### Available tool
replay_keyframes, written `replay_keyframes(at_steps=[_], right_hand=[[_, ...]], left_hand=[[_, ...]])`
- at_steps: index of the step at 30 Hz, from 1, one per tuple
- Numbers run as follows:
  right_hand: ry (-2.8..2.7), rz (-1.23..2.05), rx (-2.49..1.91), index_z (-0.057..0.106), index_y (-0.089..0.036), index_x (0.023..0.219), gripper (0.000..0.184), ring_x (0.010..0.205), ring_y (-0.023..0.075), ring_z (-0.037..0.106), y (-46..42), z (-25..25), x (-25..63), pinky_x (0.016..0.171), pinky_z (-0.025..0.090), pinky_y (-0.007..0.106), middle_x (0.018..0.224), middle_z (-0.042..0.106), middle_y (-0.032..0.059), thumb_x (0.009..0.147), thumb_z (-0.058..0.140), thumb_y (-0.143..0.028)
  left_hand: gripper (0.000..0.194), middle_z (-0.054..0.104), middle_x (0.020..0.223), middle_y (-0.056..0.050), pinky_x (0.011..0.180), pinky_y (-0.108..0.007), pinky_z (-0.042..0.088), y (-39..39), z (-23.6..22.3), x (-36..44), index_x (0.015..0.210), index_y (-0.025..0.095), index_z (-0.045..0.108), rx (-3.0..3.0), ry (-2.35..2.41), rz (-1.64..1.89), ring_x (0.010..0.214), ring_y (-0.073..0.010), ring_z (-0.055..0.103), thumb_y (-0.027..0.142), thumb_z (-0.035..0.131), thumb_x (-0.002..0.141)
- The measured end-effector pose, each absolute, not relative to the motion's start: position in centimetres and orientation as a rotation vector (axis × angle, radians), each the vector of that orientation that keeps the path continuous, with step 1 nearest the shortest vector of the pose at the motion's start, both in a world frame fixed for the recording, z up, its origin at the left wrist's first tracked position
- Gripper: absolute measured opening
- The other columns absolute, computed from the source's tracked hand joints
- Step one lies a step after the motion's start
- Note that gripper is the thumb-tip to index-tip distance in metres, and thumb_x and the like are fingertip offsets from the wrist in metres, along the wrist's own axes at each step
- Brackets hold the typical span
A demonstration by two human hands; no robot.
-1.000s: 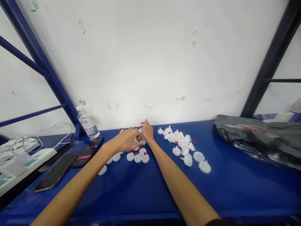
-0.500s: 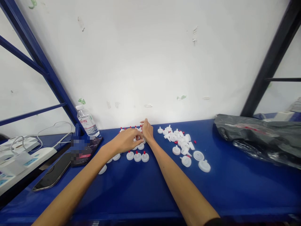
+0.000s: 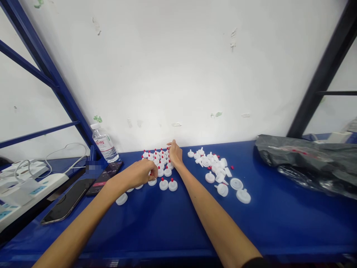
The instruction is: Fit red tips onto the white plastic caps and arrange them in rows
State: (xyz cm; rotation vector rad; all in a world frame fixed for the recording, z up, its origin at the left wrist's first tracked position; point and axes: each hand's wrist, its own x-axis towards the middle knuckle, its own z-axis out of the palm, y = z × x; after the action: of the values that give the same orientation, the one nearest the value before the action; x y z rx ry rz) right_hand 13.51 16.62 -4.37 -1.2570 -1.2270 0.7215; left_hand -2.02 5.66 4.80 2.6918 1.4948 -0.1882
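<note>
My left hand is closed in a pinch on the red tip of a white bottle cap, which sits at the front of the group. Beside it stand two more red-tipped caps. Behind, several white caps with red tips are packed close together, upright on the blue table. At the right edge of this group my right hand rests with its fingers stretched out toward the wall, its palm side against the caps. My left forearm partly covers other white caps.
To the right lies a loose pile of white nozzle caps and small red tips. A grey plastic bag is at the far right. On the left are a water bottle, two phones and a power strip. A white wall stands behind.
My left hand has moved left and toward me, from above the packed caps to a cap in the front row. My right hand has stayed in place.
</note>
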Motion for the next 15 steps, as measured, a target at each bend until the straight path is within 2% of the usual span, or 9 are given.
replay_keyframes(at_steps=[3,6,10,15], right_hand=[[-1.231,0.725,-1.259,0.070,-0.024,0.092,0.061,0.094,0.0243,0.068,16.5,-4.3,13.5,0.096,0.045,0.036,0.092,0.074,0.0063,0.103,0.015,-0.047],[-1.238,0.729,-1.261,0.071,-0.023,0.095,0.061,0.095,0.0249,0.068,16.3,-4.2,13.5,0.097,0.044,0.037,0.094,0.074,0.0071,0.103,0.015,-0.045],[-1.232,0.738,-1.267,0.071,-0.023,0.094,0.062,0.096,0.0254,0.068,16.2,-4.0,13.5,0.097,0.044,0.038,0.095,0.074,0.0077,0.103,0.015,-0.045],[-1.227,0.742,-1.265,0.072,-0.022,0.093,0.060,0.096,0.0254,0.068,16.3,-4.0,13.6,0.097,0.044,0.038,0.094,0.074,0.0078,0.103,0.017,-0.043]], left_hand=[[0.012,0.074,0.091,-0.001,0.067,-0.024,0.042,5.7,4.7,-2.7,0.084,0.026,0.075,2.696,1.505,-0.149,0.080,-0.0176,0.065,0.021,0.064,0.079],[0.017,0.074,0.096,-0.001,0.070,-0.025,0.043,5.3,5.8,-3.4,0.095,0.027,0.075,2.709,1.512,-0.053,0.085,-0.0189,0.065,0.032,0.066,0.081],[0.019,0.073,0.086,-0.001,0.065,-0.026,0.041,4.4,8.2,-5.3,0.091,0.026,0.073,2.679,1.646,0.035,0.076,-0.0186,0.064,0.040,0.062,0.083],[0.028,0.070,0.079,-0.001,0.061,-0.027,0.040,4.1,9.2,-9.0,0.090,0.022,0.061,2.474,1.806,-0.059,0.072,-0.0209,0.064,0.045,0.066,0.074]])
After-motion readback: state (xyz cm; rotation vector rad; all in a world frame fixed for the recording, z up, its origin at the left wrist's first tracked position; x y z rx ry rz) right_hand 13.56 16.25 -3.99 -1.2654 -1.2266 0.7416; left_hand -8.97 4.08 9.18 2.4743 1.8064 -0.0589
